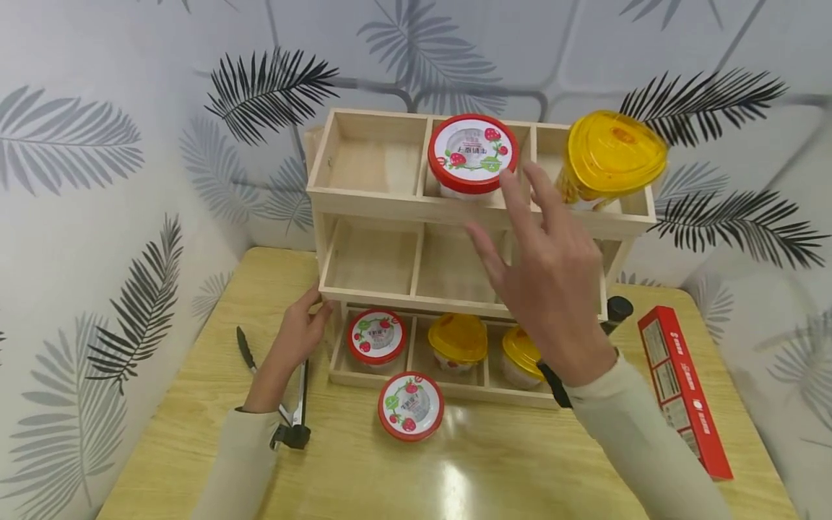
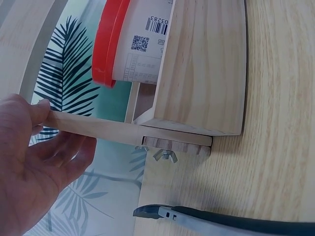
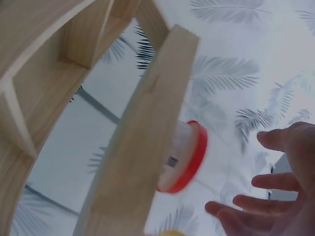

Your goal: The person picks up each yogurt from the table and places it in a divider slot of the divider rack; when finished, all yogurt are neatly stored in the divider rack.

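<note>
In the head view, the right hand (image 1: pixel 552 289) is hovering with fingers spread and empty just in front of the red-lidded cup (image 1: pixel 472 155), which is sitting in the middle compartment of the top tier of the wooden rack (image 1: pixel 403 206); the left hand (image 1: pixel 300 334) is bracing the rack's left side, fingers relaxed. Another red-lidded cup (image 1: pixel 411 406) is waiting on the counter (image 1: pixel 455 469) in front of the rack, so by my judgement the loading is only partly done. The left wrist view is showing the left hand's fingers (image 2: pixel 74 147) resting under the rack's edge. The right wrist view is showing the released right hand beside the cup.
</note>
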